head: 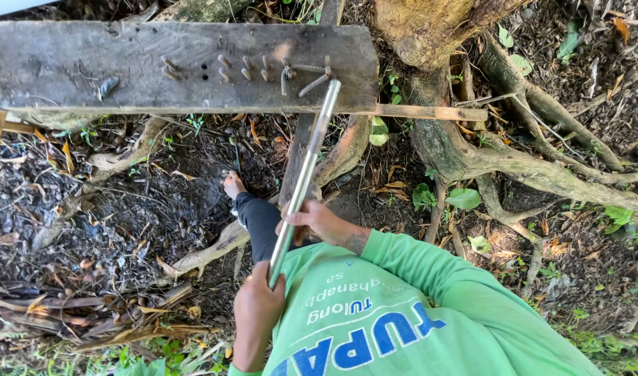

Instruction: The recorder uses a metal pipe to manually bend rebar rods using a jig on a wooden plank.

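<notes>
I see both hands clamped on a long metal pipe (pixel 301 184) — left hand (pixel 257 299) at its near end, right hand (pixel 319 221) higher up. Its long axis points toward 1 o'clock, the far tip among bent pegs (pixel 263 69) on the weathered plank tabletop (pixel 75 66).

Bent nails (pixel 263 69) crowd plank (pixel 89 66); left stretch bare, roots (pixel 514 160) rightward

A single head-worn camera looks almost straight down from above the person's chest, close to the body. The green shirt (pixel 402 327) fills the lower edge, and both hands sit near the bottom centre. The wooden worktop (pixel 89 63) runs across the top of the frame, farther off, with ground (pixel 124 209) and tree roots (pixel 514 160) beyond and to the right.
</notes>
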